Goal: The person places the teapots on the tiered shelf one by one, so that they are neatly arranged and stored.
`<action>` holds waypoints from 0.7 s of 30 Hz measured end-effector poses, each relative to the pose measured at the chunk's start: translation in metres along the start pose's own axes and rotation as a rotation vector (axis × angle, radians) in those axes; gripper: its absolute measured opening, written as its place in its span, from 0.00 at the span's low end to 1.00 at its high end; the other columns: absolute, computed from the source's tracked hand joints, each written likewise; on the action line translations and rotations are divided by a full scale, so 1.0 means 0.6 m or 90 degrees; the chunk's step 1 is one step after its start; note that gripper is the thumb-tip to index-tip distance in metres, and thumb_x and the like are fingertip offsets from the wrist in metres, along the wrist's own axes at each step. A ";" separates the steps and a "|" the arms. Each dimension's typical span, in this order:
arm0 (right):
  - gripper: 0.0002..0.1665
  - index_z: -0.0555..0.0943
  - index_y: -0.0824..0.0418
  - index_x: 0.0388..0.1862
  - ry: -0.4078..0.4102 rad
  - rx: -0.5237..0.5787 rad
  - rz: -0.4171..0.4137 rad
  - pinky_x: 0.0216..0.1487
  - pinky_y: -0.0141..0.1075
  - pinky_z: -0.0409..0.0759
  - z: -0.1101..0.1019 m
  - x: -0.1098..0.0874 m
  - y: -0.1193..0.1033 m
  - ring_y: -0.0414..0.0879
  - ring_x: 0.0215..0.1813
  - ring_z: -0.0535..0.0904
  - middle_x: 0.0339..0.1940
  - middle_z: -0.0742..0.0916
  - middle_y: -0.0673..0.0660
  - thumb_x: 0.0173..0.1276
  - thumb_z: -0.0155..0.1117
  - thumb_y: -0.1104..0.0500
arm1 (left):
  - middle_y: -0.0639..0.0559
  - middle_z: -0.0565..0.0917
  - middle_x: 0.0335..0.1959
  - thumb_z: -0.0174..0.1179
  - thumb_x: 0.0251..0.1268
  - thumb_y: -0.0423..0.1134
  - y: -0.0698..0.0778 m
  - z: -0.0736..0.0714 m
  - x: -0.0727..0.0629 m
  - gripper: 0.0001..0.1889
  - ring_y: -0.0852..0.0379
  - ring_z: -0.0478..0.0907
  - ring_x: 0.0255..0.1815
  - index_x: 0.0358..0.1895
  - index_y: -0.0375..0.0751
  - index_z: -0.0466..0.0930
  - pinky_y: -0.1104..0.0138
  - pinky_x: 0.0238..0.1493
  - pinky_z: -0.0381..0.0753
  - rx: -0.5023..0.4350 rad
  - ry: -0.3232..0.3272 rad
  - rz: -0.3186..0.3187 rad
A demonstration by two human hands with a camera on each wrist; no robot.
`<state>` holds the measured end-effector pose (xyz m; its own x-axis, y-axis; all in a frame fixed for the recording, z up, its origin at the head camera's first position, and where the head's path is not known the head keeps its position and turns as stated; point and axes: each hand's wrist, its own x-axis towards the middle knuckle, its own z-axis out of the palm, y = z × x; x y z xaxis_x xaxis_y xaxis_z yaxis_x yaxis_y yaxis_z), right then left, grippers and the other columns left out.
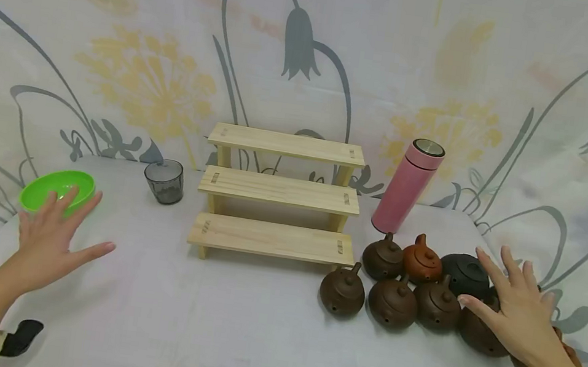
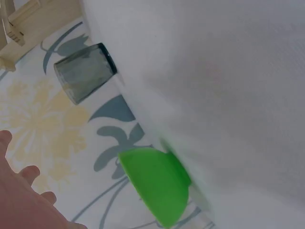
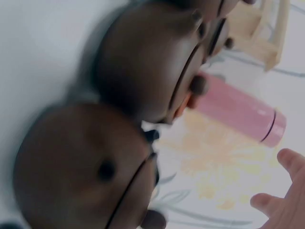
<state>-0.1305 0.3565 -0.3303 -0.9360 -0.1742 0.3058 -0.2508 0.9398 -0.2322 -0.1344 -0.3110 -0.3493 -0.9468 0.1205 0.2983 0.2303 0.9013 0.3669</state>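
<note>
My left hand (image 1: 48,244) is spread with fingers apart, overlapping the near rim of a bright green bowl (image 1: 43,184) in the head view. In the left wrist view the green bowl (image 2: 157,186) stands apart from the fingers (image 2: 29,174). My right hand (image 1: 524,316), fingers also spread, hovers over the right end of a cluster of small clay teapots. A dark brown teapot (image 1: 475,331) is partly hidden beneath it. In the right wrist view, brown teapots (image 3: 81,162) fill the left side, away from the fingertips (image 3: 267,202). Neither hand holds anything.
A three-step wooden shelf (image 1: 272,239) stands mid-table. Left of it is a grey glass cup (image 1: 164,182); to its right, a pink thermos (image 1: 407,189). More teapots sit in front of the thermos, one reddish (image 1: 422,262) and one black (image 1: 463,274). A patterned cloth (image 1: 168,37) hangs behind.
</note>
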 end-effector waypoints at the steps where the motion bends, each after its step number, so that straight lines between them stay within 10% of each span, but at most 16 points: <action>1: 0.50 0.46 0.46 0.76 0.003 0.013 -0.007 0.48 0.80 0.32 0.002 0.001 -0.005 0.76 0.67 0.33 0.74 0.46 0.68 0.62 0.60 0.39 | 0.29 0.39 0.71 0.61 0.57 0.55 0.003 0.001 0.004 0.47 0.25 0.28 0.68 0.74 0.45 0.43 0.30 0.53 0.18 -0.015 0.006 0.006; 21: 0.50 0.52 0.47 0.75 -0.043 0.211 -0.076 0.55 0.75 0.33 0.033 0.023 -0.110 0.69 0.71 0.34 0.74 0.50 0.64 0.58 0.68 0.49 | 0.36 0.55 0.70 0.67 0.56 0.39 0.071 0.031 0.055 0.44 0.36 0.50 0.69 0.73 0.41 0.50 0.42 0.64 0.53 -0.307 0.017 -0.017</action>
<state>-0.1315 0.2864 -0.3292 -0.9066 -0.3071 0.2893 -0.4158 0.7668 -0.4890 -0.1599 -0.2610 -0.3400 -0.9491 0.0843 0.3034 0.2904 0.6069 0.7398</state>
